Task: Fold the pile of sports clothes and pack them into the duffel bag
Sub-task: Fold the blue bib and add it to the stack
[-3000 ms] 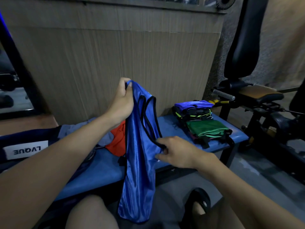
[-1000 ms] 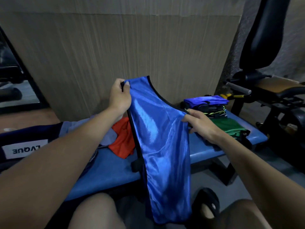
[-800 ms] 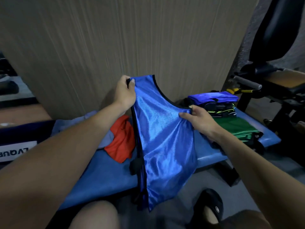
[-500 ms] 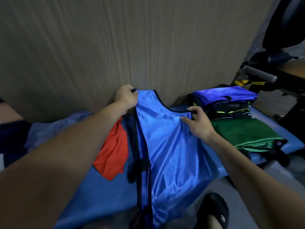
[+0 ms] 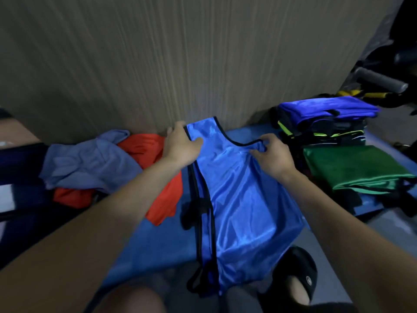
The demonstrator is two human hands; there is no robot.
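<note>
Blue vest [image 5: 237,195] spread flat on the table [image 5: 158,242], center of the frame, lower end drooping off the near edge toward the bottom. Black trim down its left side and round the neckline.

Left hand [image 5: 180,147] gripping the vest's upper-left shoulder strap, thumb on top of the cloth, fingers curled behind the edge. Right hand [image 5: 270,154] pinching the upper-right strap by the neckline, fingers bent round the fabric. Both hands near the wall [image 5: 180,59] at the far side of the table.

Left of center: orange top [image 5: 162,188] lying rumpled, touching the vest's left edge under the left forearm, and a grey-blue shirt [image 5: 90,161] bunched over it further left. Dark bag [image 5: 20,195] at the left edge of the frame, only partly in view.

Right side: folded stack [image 5: 327,123] with a bright blue piece on top and dark ones with lime stripes below, plus a folded green piece [image 5: 354,168] just in front. Black slipper [image 5: 300,274] on the floor, lower right. Gym gear [image 5: 381,80] in the upper right, blurry.
</note>
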